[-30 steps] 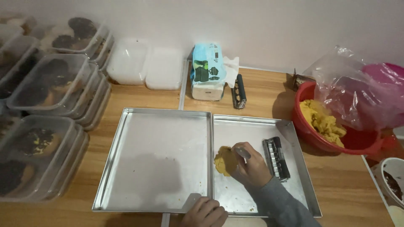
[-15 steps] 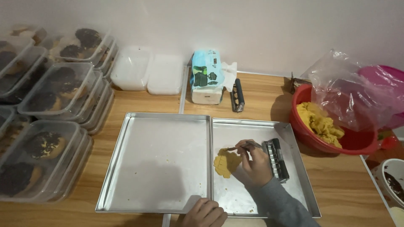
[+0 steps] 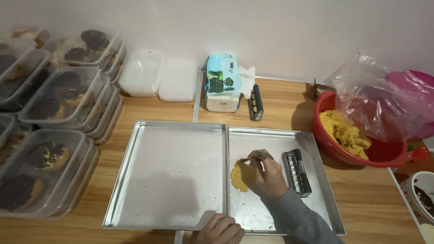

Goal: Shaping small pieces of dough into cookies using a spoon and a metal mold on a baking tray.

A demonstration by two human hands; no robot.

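At your far left, stacks of clear plastic lidded containers (image 3: 54, 104) are sitting on the wooden tabletop (image 3: 280, 106), each showing dark-topped round pastries through the lid. Just right of them, against the wall, two empty frosted white rectangular tubs (image 3: 158, 79) are standing side by side. Nearer you, a large bare metal baking tray (image 3: 149, 180) is lying with only a few crumbs on it, touching a second metal tray (image 3: 316, 199) along their shared edge.

Your left hand (image 3: 220, 230) is resting at the near rim where the two trays meet, its grip curled loosely inward; you cannot tell from here whether it is pinching anything. Behind the trays, a soft tissue pack (image 3: 222, 83), rectangular, pale blue with a dark green panel, is standing with white tissue poking out its right side, and a dark ridged mould (image 3: 256, 103) is lying just beside it.

On the second tray, a flat yellow dough piece (image 3: 242, 175) scored into squares is lying near the left edge. Your right hand (image 3: 270, 177) is touching it, grip closed around a small metal tool (image 3: 258, 156). Another dark ridged cutter (image 3: 297, 172) is lying just right of that hand. Further right, a red bowl (image 3: 361, 156) of yellow dough (image 3: 346, 133) is sitting under a crumpled clear plastic bag (image 3: 379, 104).
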